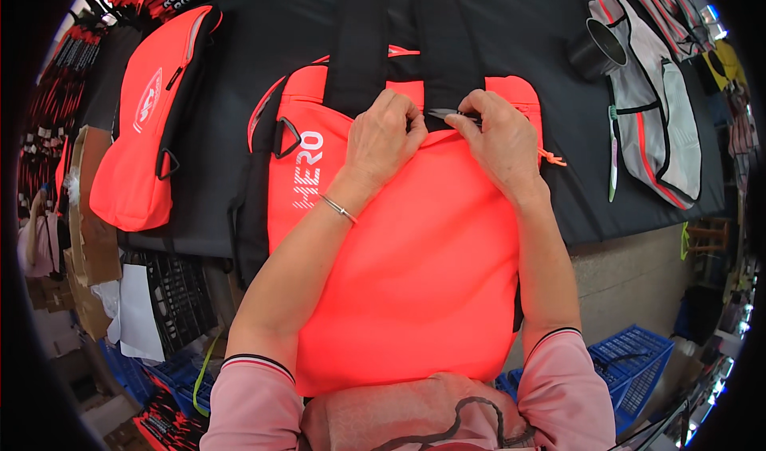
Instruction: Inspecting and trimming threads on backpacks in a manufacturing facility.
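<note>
A bright coral-orange backpack [407,283] with black straps [359,44] lies on the black-covered table and hangs over its near edge toward my body. My left hand [380,138] is closed in a pinch on the fabric edge near the top middle of the bag. Close to its right, my right hand [504,146] is closed around what look like small thread snips [441,113]. Their silver blades point left toward my left fingertips, beside the fabric edge. My fingers hide most of the handle. An orange cord pull [551,158] sticks out at the bag's right side.
An orange bag [148,124] lies at the left of the black table cover [590,203]. On the right are a dark cup [597,48], a toothbrush [613,152] and grey bag pieces [662,108]. Below stand a blue crate [638,363] and a cardboard box [92,203].
</note>
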The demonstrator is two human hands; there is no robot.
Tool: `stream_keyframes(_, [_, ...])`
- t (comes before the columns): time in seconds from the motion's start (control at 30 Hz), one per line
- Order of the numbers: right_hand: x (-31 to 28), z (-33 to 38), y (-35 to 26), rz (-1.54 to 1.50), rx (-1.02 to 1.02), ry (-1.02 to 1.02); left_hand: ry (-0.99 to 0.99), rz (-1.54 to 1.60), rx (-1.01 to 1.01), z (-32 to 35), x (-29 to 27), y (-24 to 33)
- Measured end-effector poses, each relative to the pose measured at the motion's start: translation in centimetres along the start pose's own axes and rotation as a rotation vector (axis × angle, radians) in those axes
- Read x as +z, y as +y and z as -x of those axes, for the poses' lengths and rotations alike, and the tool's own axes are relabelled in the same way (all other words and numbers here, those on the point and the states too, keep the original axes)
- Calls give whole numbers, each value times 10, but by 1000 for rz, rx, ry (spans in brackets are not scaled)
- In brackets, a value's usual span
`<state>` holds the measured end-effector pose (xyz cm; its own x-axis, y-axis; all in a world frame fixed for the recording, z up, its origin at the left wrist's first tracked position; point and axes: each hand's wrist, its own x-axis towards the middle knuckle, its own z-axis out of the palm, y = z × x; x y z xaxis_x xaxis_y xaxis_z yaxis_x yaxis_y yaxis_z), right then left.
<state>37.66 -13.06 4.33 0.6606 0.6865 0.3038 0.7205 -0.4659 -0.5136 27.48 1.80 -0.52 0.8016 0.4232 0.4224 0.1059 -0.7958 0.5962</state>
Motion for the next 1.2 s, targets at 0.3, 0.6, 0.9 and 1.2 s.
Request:
stream_keyframes(0.3, [7, 0, -4, 110, -194, 15, 53, 24, 31, 1, -2, -4])
stream_keyframes(0.6, [13, 2, 0, 158, -267, 18, 120, 38, 59, 6, 14, 0])
stream_keyframes(0.9, [13, 5, -15, 159, -163, -22, 151, 97, 56, 7, 1, -3])
stream_keyframes(1.2, [11, 4, 3, 65, -242, 35, 147, -166, 122, 94, -155, -1])
